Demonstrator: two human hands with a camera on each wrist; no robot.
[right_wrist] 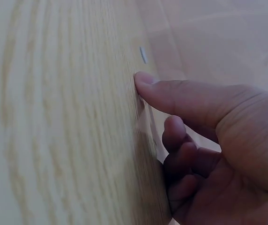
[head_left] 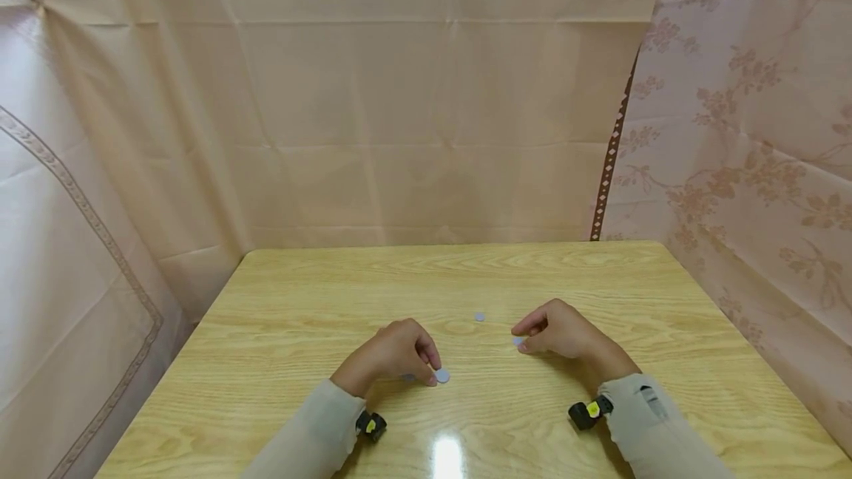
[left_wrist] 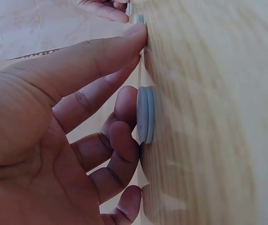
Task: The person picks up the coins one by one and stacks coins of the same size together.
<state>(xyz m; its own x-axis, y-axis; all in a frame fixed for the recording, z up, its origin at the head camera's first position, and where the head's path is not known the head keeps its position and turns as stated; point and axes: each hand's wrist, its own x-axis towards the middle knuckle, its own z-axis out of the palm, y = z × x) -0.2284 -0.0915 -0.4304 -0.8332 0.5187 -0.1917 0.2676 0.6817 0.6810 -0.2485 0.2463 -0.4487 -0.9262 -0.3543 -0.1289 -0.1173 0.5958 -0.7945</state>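
Pale cloth sleeves [head_left: 302, 435] reach over a shiny yellow wooden counter [head_left: 319, 294].
The person's left hand [head_left: 399, 350] pinches a flat, round, grey-blue disc [head_left: 443, 375], its fingers close together; two stacked discs [left_wrist: 145, 115] sit under that hand. The right hand [head_left: 566, 331], fingers narrow too, pinches another disc [head_left: 518, 341]. One lone disc [head_left: 480, 316] lies farther back.

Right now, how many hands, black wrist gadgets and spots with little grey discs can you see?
Hands: 2, left hand and right hand
Black wrist gadgets: 2, left gadget and right gadget
Disc spots: 4, left-hand disc, right-hand disc, lone disc and stack under the left hand
Total: 8
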